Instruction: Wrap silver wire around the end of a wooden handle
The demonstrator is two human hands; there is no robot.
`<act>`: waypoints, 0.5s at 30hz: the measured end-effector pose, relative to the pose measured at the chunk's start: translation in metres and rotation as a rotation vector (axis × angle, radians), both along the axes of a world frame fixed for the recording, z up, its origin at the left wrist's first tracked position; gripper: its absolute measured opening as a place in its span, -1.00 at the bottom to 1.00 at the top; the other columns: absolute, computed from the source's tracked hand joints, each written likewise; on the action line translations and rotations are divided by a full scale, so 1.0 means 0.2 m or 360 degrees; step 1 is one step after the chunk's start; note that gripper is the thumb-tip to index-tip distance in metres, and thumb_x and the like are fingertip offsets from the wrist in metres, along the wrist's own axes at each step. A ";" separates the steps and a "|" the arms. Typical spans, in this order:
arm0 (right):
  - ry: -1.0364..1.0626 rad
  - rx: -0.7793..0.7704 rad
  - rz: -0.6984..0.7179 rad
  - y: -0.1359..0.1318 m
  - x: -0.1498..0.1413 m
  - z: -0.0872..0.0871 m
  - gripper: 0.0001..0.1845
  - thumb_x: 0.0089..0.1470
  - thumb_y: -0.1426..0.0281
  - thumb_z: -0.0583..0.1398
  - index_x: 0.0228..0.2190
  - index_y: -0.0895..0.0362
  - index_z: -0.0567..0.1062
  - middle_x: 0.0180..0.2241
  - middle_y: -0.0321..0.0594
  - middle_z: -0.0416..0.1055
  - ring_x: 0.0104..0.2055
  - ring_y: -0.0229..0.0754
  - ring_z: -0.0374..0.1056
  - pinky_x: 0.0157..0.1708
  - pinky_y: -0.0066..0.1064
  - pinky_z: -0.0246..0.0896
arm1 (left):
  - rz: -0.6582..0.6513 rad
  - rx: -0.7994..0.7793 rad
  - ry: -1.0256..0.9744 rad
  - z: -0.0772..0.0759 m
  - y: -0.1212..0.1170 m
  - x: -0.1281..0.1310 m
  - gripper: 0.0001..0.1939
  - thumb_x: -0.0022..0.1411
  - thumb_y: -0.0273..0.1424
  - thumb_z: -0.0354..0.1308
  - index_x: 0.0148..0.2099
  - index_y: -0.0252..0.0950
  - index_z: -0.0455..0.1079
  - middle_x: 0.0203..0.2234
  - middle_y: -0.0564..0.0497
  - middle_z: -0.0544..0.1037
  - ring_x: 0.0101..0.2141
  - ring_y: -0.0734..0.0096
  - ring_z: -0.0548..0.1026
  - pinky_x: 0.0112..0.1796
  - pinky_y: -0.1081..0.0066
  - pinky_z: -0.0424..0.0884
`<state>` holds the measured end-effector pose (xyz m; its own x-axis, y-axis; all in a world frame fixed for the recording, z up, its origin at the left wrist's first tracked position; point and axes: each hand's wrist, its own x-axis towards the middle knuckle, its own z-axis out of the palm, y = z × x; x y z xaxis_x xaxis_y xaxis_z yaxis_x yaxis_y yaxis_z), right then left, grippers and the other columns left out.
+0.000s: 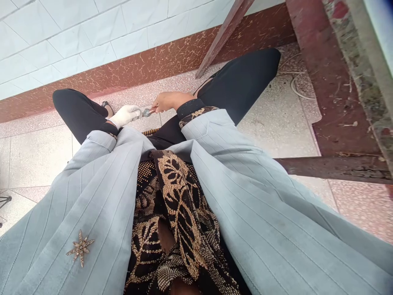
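Observation:
My left hand wears a white glove, its fingers closed close to the grey end of a small tool. Whatever lies inside those fingers is too small to make out. My right hand is bare and closed around the reddish-brown handle of that small tool. Its grey, rounded head points left and meets or nearly meets the gloved fingertips; its exact kind does not show. Both hands are held low between my knees, above the tiled floor.
A tiled wall with a brown marbled base runs ahead. On the right stands a worn reddish wooden table frame, with a slanting leg near my right knee. A pale cable lies on the floor beneath it.

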<state>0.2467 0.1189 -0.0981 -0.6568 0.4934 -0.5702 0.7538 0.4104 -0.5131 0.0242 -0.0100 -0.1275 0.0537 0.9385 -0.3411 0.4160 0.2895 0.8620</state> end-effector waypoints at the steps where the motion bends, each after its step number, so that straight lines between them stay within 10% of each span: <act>1: -0.0128 -0.0020 0.0070 0.01 0.01 0.00 -0.71 0.65 0.45 0.44 0.24 0.33 0.87 -0.22 -0.06 0.72 -0.03 -0.08 0.61 0.11 -0.35 0.38 | 0.0053 0.0020 0.0012 -0.01 0.01 -0.01 -0.74 0.42 -0.61 0.40 -0.33 -0.26 0.54 -0.55 0.11 0.47 -0.50 0.48 0.34 -0.37 0.42 0.24; 7: 0.0045 -0.0395 0.0296 0.11 0.07 0.00 -0.33 0.68 0.30 0.43 0.62 0.31 0.68 -0.23 -0.16 0.63 -0.25 -0.23 0.42 -0.07 -0.39 0.34 | 0.0279 0.0108 -0.0252 -0.06 0.03 -0.07 -0.60 0.52 -0.43 0.57 -0.30 -0.23 0.44 -0.50 0.10 0.41 -0.44 0.45 0.43 -0.28 0.44 0.42; 15: 0.0430 -0.0717 0.0314 0.20 0.12 -0.12 -0.11 0.53 -0.16 0.59 0.51 0.24 0.75 -0.26 -0.22 0.55 -0.19 -0.20 0.43 -0.07 -0.40 0.33 | 0.0263 -0.0082 -0.0485 -0.18 0.06 -0.11 -0.59 0.48 -0.17 0.65 -0.20 -0.26 0.53 -0.43 0.04 0.56 -0.42 0.40 0.55 -0.29 0.43 0.51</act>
